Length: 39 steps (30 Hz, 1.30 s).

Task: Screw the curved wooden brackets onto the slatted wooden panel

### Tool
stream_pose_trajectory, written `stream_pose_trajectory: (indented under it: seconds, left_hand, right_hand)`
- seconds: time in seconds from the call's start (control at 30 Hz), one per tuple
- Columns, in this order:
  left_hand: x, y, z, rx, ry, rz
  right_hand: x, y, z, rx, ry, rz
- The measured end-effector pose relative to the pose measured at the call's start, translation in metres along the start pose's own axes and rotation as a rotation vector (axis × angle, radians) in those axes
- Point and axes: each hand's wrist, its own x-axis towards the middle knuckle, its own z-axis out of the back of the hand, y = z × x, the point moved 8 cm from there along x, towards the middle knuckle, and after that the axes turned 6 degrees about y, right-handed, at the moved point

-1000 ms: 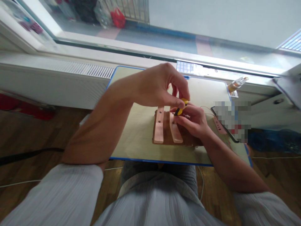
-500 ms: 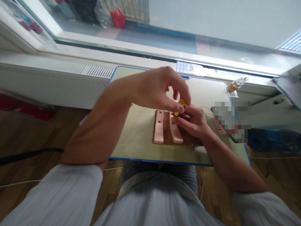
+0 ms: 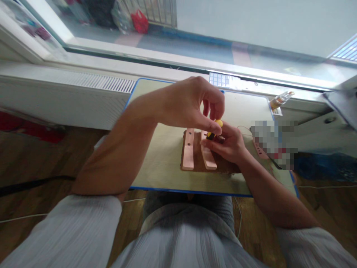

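Looking most like a room in a home, judging by fittings and furnishings. Facing a wide, white-framed window (image 3: pixel 251 29), and showing a white radiator (image 3: pixel 69 100) close beneath it. Showing also a wood-plank floor (image 3: pixel 64 160), crossed by a loose white cable (image 3: pixel 25 217), and a small, pale, blue-edged counter (image 3: pixel 161 171), standing just beside the radiator and reaching over a seated lap (image 3: pixel 225 208), much like domestic furniture. Giving a view through the window onto a red bag (image 3: pixel 140 22) and railings (image 3: pixel 161 13), possibly belonging to a balcony or walkway.

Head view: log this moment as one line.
left-hand grip: on yellow-black tool | right-hand grip: beside tool | wooden strips: on brown base
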Motion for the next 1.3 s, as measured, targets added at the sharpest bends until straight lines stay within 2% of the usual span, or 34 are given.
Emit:
stream_pose_trajectory:
  seconds: [0.17, 0.5, 0.8, 0.97, 1.13, 1.3]
  left_hand:
    - [-0.001, -0.003, 0.0, 0.001, 0.004, -0.021]
    - [0.0, -0.007, 0.001, 0.007, 0.02, -0.06]
    - [0.0, -0.014, 0.0, -0.028, 0.054, -0.052]
    - [0.001, -0.01, -0.003, -0.003, 0.055, -0.022]
    - [0.001, -0.004, -0.002, -0.003, 0.023, 0.022]
    - [0.0, -0.007, -0.003, 0.013, 0.056, 0.023]
  right_hand:
    - [0.0, -0.001, -0.001, 0.105, 0.02, -0.028]
    - [0.003, 0.012, 0.006, 0.126, 0.03, 0.051]
    - [0.0, -0.002, 0.001, 0.192, -0.002, 0.002]
    - [0.001, 0.007, 0.002, 0.092, -0.013, 0.049]
    - [0.001, 0.005, 0.001, 0.071, -0.035, 0.011]
    - [0.0, -0.005, -0.001, 0.151, -0.019, -0.044]
